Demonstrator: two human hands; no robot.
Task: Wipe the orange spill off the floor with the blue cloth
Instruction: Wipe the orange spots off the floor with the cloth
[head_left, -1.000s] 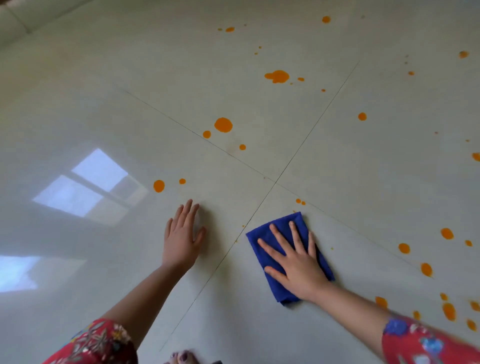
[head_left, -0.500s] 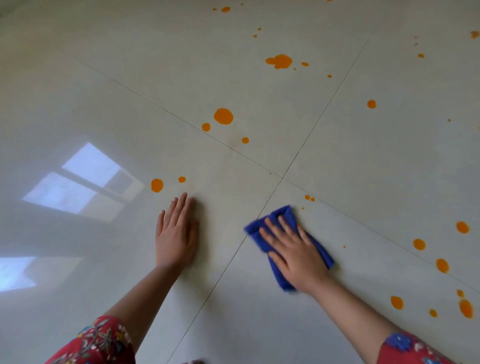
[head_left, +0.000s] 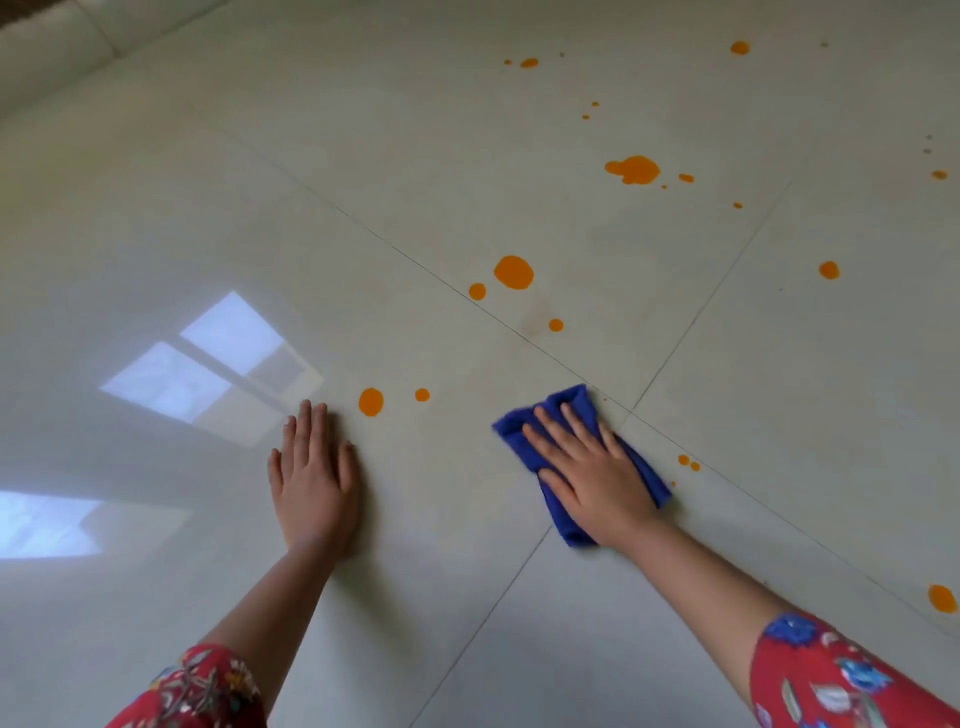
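A folded blue cloth (head_left: 563, 408) lies on the pale tiled floor where the grout lines cross. My right hand (head_left: 589, 475) presses flat on it with straight, spread fingers. My left hand (head_left: 314, 475) rests flat on the floor to the left, fingers together. Orange drops are scattered over the tiles: one drop (head_left: 371, 401) just beyond my left fingertips, a bigger round one (head_left: 513, 272) farther off, a large blotch (head_left: 634, 169) beyond that, and two tiny specks (head_left: 689, 462) right of the cloth.
The glossy floor (head_left: 208, 208) reflects a window at the left. A pale wall base (head_left: 47, 57) runs along the far left corner. More orange drops lie at the right, among them one near the edge (head_left: 941, 598).
My right hand has slid the cloth forward and left, past the two small specks to the grout crossing. My left hand has stayed on the floor, its fingers drawn together.
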